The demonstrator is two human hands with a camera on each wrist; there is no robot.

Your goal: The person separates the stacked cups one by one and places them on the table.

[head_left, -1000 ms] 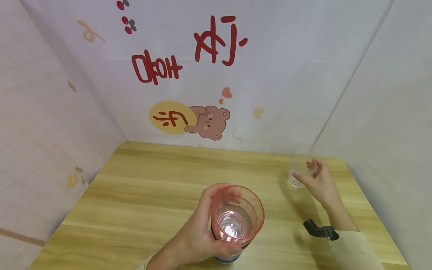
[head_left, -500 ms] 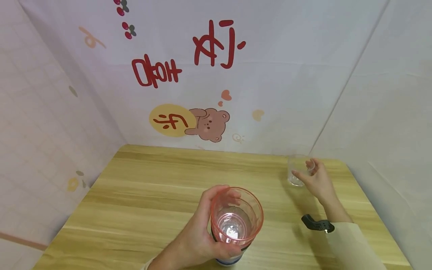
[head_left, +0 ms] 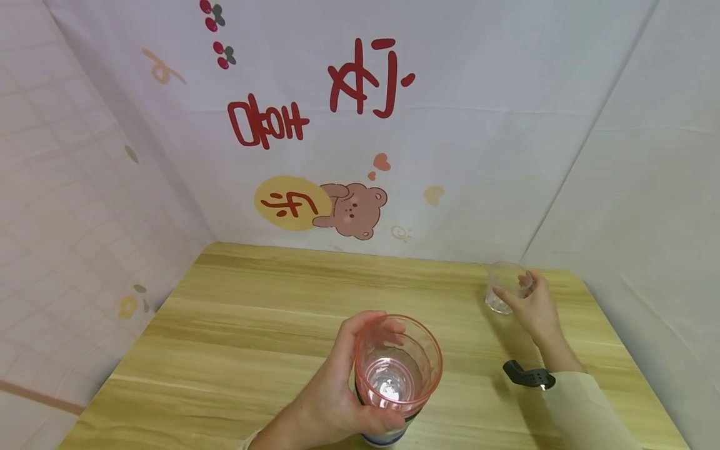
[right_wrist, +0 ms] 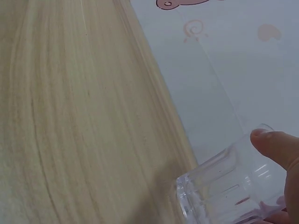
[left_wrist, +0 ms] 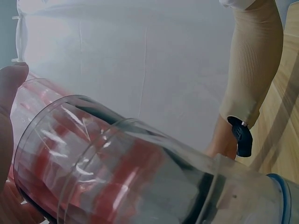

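Observation:
My left hand [head_left: 334, 397] grips a stack of nested clear plastic cups [head_left: 390, 369] at the near middle of the table; the top one has a red rim. In the left wrist view the stacked cups [left_wrist: 117, 172] show red, black and blue bands along their sides. At the back right, my right hand [head_left: 534, 312] holds a single clear cup [head_left: 497, 305] between thumb and fingers. The right wrist view has this clear cup [right_wrist: 229, 186] tilted in frame, its base close to the tabletop; whether it touches cannot be told.
The wooden table [head_left: 253, 306] is bounded by a white printed back wall [head_left: 484, 144] and side walls [head_left: 664, 250]. A black band [head_left: 529, 375] sits on my right wrist, by a beige sleeve [head_left: 585, 409].
The head view has shifted slightly. Both hands keep their hold on the cups, with hardly any movement over the table.

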